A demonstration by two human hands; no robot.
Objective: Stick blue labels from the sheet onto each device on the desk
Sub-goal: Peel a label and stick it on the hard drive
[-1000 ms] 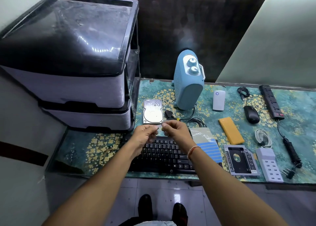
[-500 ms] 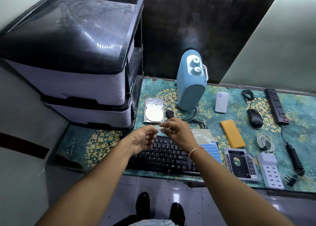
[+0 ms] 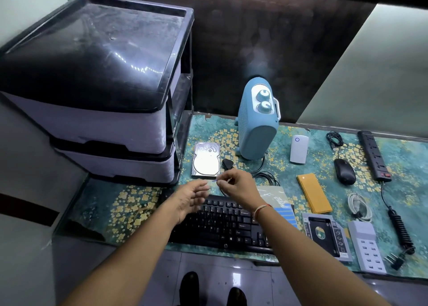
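My right hand pinches a small blue label at its fingertips, just in front of the silver hard drive. Just left of it, over the black keyboard, my left hand hovers with fingers apart and holds nothing. The label sheet, with blue strips, lies right of the keyboard, partly hidden by my right wrist. Further devices lie on the desk: a blue heater, a white box, a mouse, a yellow power bank, a drive caddy, a white USB hub and a black power strip.
A tall black-and-white drawer unit fills the left side, next to the hard drive. Black cables coil behind the keyboard, and a white cable lies near the hub. The desk's front edge runs below the keyboard.
My hands were pinched together over the label; they have come apart. The left hand let go and opened, while the right hand keeps the label and has moved slightly towards the hard drive.
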